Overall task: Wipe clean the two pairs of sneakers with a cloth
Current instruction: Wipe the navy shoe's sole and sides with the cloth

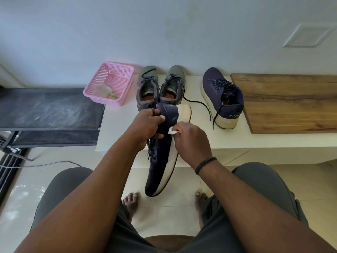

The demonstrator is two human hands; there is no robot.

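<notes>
Basket [116, 73] with a rag, far left. My left hand [145, 125] grips the navy shoe [160, 165] at the heel; right hand [191, 137] pinches the cloth [172, 130] against its side. Grey pair [160, 86] and second navy shoe [222, 95] wait on the bench [116, 128]. Probably early: three shoes left.

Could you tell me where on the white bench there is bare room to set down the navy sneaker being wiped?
Bare bench shows at the front left, between the pink basket and the bench's near edge, and a narrower strip between the grey pair and the other navy sneaker, crossed by a loose lace. The back row by the wall is crowded.
</notes>
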